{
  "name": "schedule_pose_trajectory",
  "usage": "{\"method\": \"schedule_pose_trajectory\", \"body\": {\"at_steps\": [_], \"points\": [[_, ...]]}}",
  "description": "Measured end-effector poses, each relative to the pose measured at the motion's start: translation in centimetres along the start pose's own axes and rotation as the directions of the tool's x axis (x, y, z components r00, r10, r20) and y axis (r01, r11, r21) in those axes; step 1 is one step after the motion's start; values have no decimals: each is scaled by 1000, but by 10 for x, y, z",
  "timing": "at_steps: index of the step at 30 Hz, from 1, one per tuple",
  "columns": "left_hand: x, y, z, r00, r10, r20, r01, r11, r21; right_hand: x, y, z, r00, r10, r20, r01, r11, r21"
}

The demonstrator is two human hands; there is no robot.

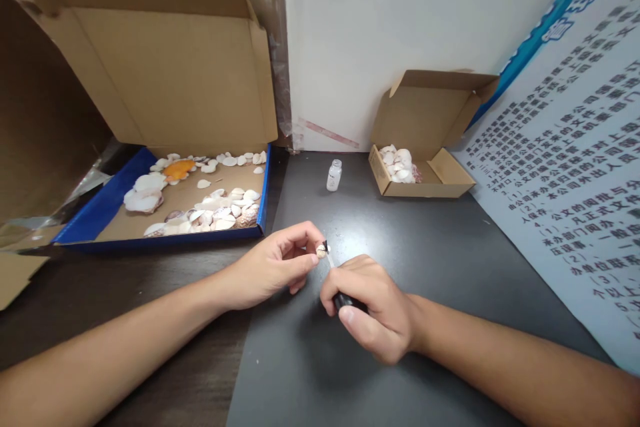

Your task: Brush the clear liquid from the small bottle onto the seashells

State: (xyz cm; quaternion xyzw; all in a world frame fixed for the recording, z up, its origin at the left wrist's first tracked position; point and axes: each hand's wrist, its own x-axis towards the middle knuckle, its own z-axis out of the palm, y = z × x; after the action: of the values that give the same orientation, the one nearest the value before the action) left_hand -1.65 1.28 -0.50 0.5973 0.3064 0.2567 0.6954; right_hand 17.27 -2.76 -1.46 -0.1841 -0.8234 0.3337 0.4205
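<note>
Head view shows the left hand (280, 263) pinching a small shell (321, 251) above the surface (450, 253), where heavy pressure from the brush (345, 302) gripped by the right hand (374, 307) could dislodge it.

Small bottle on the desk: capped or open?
Open. The small bottle stands upright, its neck bare; the right hand holds a black-handled brush.

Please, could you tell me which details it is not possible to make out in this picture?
All in the head view:
- Small shell: partly covered by the left hand and brush tip.
- Brush handle: largely covered by the right hand.
- Bottle label: print too small.
- Shell pile: base hidden by the small box's front wall.
- Poster: cut off by the right edge.
</note>
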Motion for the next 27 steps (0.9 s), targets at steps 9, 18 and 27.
{"method": "schedule_pose_trajectory", "body": {"at_steps": [9,18,27], "points": [[0,2,0,1000,-10,19,10,1000,-7,0,-1,1,999,32,-11,-32,999,-5],[1,2,-1,998,-65,-18,57,958,-282,4,-7,-8,972,211,-103,-207,977,49],[3,6,-6,993,-103,51,115,910,-399,-2,1,-7,975,207,-74,-203,977,65]]}}
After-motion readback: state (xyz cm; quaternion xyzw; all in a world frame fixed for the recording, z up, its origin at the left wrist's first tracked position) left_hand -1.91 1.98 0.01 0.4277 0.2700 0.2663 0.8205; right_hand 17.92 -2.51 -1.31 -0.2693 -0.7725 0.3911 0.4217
